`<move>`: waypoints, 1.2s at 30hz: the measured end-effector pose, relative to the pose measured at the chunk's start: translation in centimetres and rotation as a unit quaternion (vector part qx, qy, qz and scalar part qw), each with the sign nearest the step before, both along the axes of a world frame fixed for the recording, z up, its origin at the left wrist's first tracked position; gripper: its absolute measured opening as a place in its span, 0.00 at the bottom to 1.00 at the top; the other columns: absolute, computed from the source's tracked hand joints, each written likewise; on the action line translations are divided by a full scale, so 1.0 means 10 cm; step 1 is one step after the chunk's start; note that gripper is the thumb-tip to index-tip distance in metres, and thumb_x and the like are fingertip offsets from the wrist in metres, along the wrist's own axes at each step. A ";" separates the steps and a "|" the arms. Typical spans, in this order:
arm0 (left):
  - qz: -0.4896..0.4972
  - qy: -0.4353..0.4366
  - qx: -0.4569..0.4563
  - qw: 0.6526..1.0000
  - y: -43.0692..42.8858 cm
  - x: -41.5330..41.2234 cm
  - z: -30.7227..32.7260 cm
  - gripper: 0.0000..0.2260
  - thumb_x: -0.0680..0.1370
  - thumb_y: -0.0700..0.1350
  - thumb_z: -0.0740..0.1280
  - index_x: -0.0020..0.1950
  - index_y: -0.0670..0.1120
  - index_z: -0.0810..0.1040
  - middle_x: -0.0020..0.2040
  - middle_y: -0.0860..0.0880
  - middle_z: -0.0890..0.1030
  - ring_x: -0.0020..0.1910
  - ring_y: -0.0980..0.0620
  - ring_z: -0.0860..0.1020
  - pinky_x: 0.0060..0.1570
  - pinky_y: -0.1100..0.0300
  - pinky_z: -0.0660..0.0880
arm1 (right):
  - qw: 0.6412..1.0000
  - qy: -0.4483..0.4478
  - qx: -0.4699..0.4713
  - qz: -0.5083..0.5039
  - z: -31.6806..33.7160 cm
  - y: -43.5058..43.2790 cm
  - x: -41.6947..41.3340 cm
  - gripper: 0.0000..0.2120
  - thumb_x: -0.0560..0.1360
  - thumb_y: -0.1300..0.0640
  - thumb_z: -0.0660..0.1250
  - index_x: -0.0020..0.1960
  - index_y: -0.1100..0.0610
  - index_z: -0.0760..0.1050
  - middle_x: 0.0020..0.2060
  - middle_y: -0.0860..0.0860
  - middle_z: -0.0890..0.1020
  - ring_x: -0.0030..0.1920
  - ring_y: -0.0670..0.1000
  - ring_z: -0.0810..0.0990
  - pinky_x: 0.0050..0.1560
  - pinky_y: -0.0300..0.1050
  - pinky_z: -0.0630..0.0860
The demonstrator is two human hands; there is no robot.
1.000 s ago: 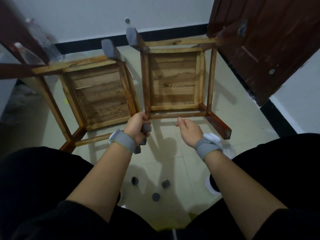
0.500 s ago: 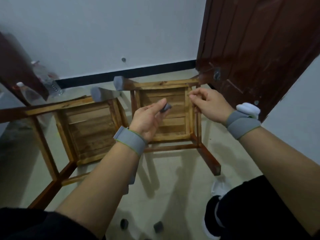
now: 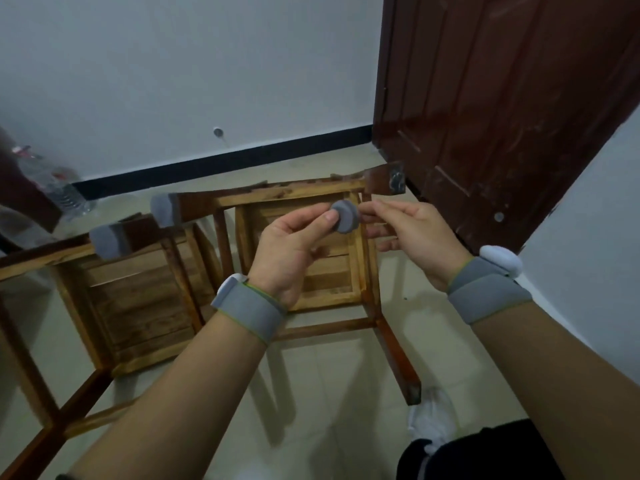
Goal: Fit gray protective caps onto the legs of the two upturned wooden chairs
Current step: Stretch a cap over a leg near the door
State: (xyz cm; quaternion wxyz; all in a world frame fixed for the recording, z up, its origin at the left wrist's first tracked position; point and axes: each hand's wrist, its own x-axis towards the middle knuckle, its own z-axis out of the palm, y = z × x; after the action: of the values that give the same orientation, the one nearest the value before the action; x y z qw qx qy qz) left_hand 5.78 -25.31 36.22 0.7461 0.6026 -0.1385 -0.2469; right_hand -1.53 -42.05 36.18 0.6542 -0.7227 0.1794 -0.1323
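Two wooden chairs lie upturned on the floor: the right chair [image 3: 325, 268] and the left chair [image 3: 138, 306]. Between thumb and fingers, my left hand [image 3: 294, 251] pinches a round gray cap [image 3: 345, 216] above the right chair's seat underside. My right hand [image 3: 412, 233] pinches the same cap's right edge with its fingertips. A gray cap [image 3: 162, 211] covers the right chair's far left leg, and another [image 3: 107, 239] covers a far leg of the left chair. The right chair's near right leg [image 3: 403, 368] is bare. Its far right leg [image 3: 388, 181] points toward the door.
A dark brown door [image 3: 502, 98] stands at the right, close behind the right chair. A white wall with a black skirting runs along the back. Plastic water bottles [image 3: 62, 188] stand at the far left. My white shoe [image 3: 429, 420] is on the tiled floor below.
The view has tilted up and the loose caps on the floor have left the frame. My left hand has lifted the cap higher, and my right hand has come over and taken its edge.
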 end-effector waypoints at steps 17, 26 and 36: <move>-0.045 0.049 -0.052 0.996 -0.57 -0.01 0.02 0.12 0.80 0.41 0.63 0.61 0.37 0.75 0.43 0.45 0.80 0.38 0.53 0.76 0.35 0.62 0.73 | 0.982 -0.141 -0.128 -0.003 0.05 -0.39 -0.08 0.13 0.75 0.60 0.69 0.58 0.50 0.77 0.37 0.44 0.83 0.43 0.40 0.80 0.42 0.33 0.74; -0.117 -0.077 0.084 0.987 -0.55 -0.08 0.04 0.06 0.81 0.40 0.62 0.51 0.47 0.79 0.43 0.50 0.77 0.40 0.55 0.72 0.37 0.60 0.70 | 0.970 -0.156 -0.186 -0.033 0.06 -0.35 -0.08 0.24 0.74 0.58 0.71 0.68 0.50 0.69 0.39 0.48 0.85 0.44 0.46 0.81 0.40 0.34 0.72; -0.125 -0.068 0.081 0.987 -0.55 -0.04 0.10 0.06 0.81 0.40 0.59 0.50 0.46 0.75 0.42 0.49 0.71 0.40 0.54 0.66 0.38 0.59 0.63 | 0.973 -0.122 0.193 0.034 0.17 -0.36 -0.05 0.23 0.78 0.63 0.63 0.71 0.50 0.66 0.35 0.49 0.77 0.35 0.43 0.74 0.30 0.37 0.65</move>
State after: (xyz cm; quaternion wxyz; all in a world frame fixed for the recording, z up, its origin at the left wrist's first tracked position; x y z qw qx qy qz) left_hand 5.38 -30.78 37.24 0.6472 0.6544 -0.2426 -0.3067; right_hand -2.04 -45.65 37.92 0.8021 -0.5674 0.0955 -0.1596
